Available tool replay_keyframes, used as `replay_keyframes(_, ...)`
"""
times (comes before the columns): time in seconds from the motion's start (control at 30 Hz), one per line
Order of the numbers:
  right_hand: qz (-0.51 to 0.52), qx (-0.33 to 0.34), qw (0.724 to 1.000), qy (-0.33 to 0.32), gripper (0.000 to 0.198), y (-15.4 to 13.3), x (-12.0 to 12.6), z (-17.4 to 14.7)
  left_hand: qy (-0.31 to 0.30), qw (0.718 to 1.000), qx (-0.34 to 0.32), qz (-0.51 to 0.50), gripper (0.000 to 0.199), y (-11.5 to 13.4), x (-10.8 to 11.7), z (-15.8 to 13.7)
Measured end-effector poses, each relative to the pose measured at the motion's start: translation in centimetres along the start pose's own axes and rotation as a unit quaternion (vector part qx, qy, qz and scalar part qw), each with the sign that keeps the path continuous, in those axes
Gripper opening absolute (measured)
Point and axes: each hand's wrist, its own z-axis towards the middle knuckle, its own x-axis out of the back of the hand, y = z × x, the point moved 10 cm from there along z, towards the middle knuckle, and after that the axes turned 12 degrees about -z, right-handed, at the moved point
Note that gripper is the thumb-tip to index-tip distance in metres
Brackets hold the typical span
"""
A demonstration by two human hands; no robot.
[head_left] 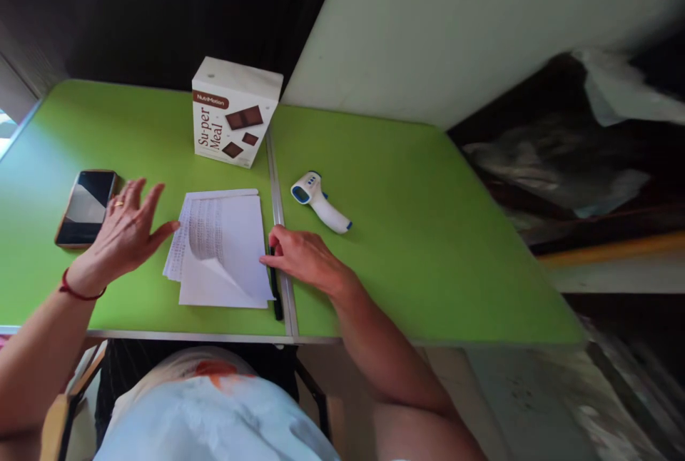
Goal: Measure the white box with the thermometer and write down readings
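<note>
Several papers (243, 222) lie near the front edge of the green table (407, 275), left hand (125, 232) spread wide, thumb by their left edge, right hand (302, 254) curled at the pen (276, 295) along their right edge, grip unclear; table stretches well right of the thermometer (325, 210)

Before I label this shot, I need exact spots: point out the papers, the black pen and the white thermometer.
Papers (238, 236), head view, blank white area.
Black pen (275, 289), head view, its shaft.
White thermometer (325, 211), head view, its handle.
</note>
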Motion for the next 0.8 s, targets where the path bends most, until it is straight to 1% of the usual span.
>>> replay_keyframes(0.07, 0.003, 0.009, 1.0, 0.007, 0.016, -0.1, -0.1, -0.1, -0.068, 0.996, -0.05, 0.006, 0.081, 2.4, -1.5, 0.8)
replay_keyframes(0.13, 0.01, 0.011, 1.0, 0.022, 0.016, 0.0, 0.0, -0.1, -0.125, 0.99, -0.069, 0.016, 0.094, 3.9, -3.2, 1.4)
replay_keyframes(0.2, 0.024, 0.0, 0.999, 0.048, 0.016, 0.5, 0.2, 0.1, -0.186, 0.978, -0.089, 0.018, 0.112, 4.8, -5.5, 1.5)
replay_keyframes(0.27, 0.057, -0.022, 0.994, 0.086, 0.015, 1.6, 0.4, 0.5, -0.221, 0.969, -0.107, 0.017, 0.125, 5.0, -7.5, 1.5)
replay_keyframes(0.33, 0.113, -0.036, 0.984, 0.133, 0.014, 2.9, 0.6, 1.1, -0.215, 0.97, -0.114, 0.012, 0.138, 4.5, -8.7, 1.6)
replay_keyframes(0.4, 0.183, -0.027, 0.964, 0.19, 0.015, 4.1, 0.8, 1.6, -0.196, 0.973, -0.121, 0.007, 0.144, 4.0, -9.2, 1.6)
replay_keyframes(0.5, 0.278, 0.016, 0.922, 0.269, 0.022, 5.2, 1.0, 2.1, -0.187, 0.974, -0.131, 0.002, 0.147, 3.7, -9.2, 1.6)
replay_keyframes(0.53, 0.31, 0.033, 0.905, 0.289, 0.025, 5.4, 0.9, 2.2, -0.186, 0.974, -0.133, -0.001, 0.145, 3.7, -9.1, 1.6)
replay_keyframes(0.6, 0.377, 0.067, 0.868, 0.318, 0.028, 5.5, 0.7, 2.3, -0.174, 0.975, -0.137, -0.013, 0.131, 3.8, -8.7, 1.7)
replay_keyframes(0.67, 0.436, 0.098, 0.83, 0.335, 0.035, 5.3, 0.4, 2.3, -0.143, 0.979, -0.14, -0.03, 0.108, 3.8, -8.1, 2.1)
replay_keyframes(0.7, 0.457, 0.107, 0.815, 0.339, 0.04, 5.2, 0.1, 2.3, -0.127, 0.981, -0.143, -0.037, 0.098, 3.7, -7.8, 2.3)
replay_keyframes(0.73, 0.468, 0.11, 0.807, 0.343, 0.044, 5.0, -0.1, 2.3, -0.114, 0.981, -0.149, -0.042, 0.093, 3.7, -7.7, 2.5)
replay_keyframes(0.77, 0.467, 0.106, 0.808, 0.343, 0.046, 4.9, -0.4, 2.4, -0.106, 0.981, -0.156, -0.045, 0.092, 3.7, -7.7, 2.7)
replay_keyframes(0.8, 0.457, 0.098, 0.815, 0.342, 0.046, 4.7, -0.7, 2.5, -0.104, 0.98, -0.162, -0.047, 0.095, 3.7, -7.8, 2.8)
